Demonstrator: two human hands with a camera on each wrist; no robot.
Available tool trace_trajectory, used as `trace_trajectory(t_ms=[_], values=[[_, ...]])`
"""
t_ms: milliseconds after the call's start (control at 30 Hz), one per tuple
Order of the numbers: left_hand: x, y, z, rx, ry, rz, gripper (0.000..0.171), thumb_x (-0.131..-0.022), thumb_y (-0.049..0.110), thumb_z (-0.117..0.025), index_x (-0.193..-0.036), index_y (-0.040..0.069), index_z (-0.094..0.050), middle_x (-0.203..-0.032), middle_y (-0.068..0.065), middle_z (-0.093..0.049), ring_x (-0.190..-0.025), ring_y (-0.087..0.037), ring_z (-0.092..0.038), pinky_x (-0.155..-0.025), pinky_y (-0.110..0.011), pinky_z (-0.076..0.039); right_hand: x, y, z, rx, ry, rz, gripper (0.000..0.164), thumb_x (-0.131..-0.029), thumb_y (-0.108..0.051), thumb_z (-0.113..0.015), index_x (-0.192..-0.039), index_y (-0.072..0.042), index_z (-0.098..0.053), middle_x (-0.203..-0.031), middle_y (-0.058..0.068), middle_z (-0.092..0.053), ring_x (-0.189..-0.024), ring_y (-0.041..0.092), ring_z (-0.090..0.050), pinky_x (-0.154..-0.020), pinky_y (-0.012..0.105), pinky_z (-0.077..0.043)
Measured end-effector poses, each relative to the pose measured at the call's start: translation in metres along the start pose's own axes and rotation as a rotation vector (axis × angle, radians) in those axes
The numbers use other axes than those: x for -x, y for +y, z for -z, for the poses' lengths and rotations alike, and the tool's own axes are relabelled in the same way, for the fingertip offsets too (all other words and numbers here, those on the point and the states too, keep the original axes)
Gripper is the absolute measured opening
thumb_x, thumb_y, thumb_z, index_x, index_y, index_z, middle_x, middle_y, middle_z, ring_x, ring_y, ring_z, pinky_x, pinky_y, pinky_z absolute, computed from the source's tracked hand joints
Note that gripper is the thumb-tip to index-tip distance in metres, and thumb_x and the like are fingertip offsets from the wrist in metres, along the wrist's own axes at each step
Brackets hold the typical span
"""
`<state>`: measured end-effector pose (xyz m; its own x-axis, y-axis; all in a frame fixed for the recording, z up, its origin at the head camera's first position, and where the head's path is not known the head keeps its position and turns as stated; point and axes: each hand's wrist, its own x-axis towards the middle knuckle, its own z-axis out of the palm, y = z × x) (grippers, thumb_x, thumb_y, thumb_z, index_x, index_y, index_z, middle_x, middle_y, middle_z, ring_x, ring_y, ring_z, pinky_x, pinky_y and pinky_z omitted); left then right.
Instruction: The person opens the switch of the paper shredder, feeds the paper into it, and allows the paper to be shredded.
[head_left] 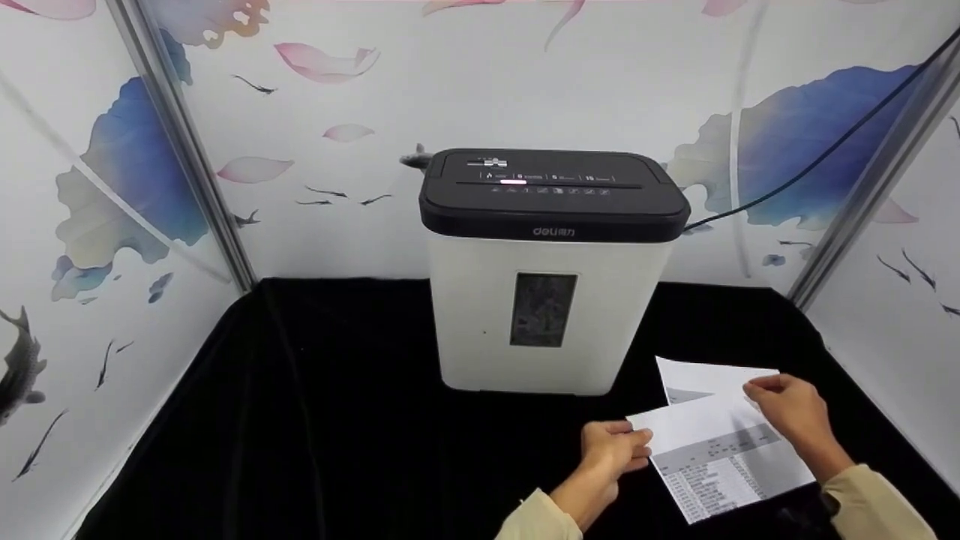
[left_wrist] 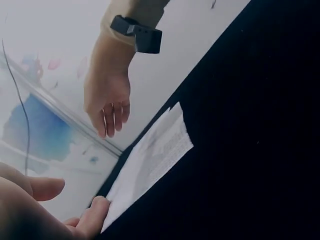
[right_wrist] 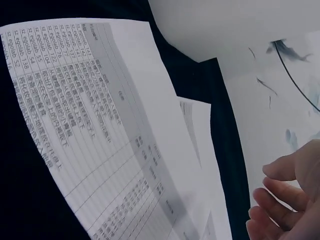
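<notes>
white rectangular printed paper sheet [head_left: 712,465] aslant before me, far edge overlapping second white sheet [head_left: 712,377]. my left hand [head_left: 609,450]: fingers at its left edge, thumb spread away. my right hand [head_left: 796,411] hovers over right side, fingers loosely bent, holding nothing. black cloth-covered bench [head_left: 360,420] stretches wide leftward. white shredder with black top [head_left: 480,315] beyond; petal-printed white walls [head_left: 487,97] around.
</notes>
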<state>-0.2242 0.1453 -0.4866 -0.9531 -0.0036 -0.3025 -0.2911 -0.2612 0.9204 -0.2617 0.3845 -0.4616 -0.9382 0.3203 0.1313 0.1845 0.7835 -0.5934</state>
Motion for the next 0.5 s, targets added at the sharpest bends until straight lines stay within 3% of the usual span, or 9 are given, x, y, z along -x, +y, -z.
trace_trajectory(t_ms=[300,500], values=[[-0.003,-0.010,0.000,-0.024,0.059,0.034,0.029,-0.071,-0.008,-0.068,-0.097,-0.011,-0.055,-0.074,-0.013,-0.066,-0.062,-0.024,-0.066,-0.059,-0.035,-0.058,0.001,0.021,0.003,0.049,-0.184,-0.011,0.056,-0.081,-0.041,-0.064,-0.109,0.008,-0.058,-0.109,0.031,-0.058,-0.093,0.038,-0.055,-0.068,0.031,-0.039],[-0.006,-0.017,-0.005,-0.006,0.061,0.042,0.031,-0.071,-0.011,-0.067,-0.099,-0.013,-0.055,-0.074,-0.014,-0.067,-0.062,-0.024,-0.066,-0.059,-0.035,-0.058,0.002,0.034,0.003,0.050,-0.304,-0.088,0.072,-0.080,-0.041,-0.065,-0.119,0.016,-0.045,-0.119,0.037,-0.047,-0.099,0.044,-0.050,-0.078,0.045,-0.043]])
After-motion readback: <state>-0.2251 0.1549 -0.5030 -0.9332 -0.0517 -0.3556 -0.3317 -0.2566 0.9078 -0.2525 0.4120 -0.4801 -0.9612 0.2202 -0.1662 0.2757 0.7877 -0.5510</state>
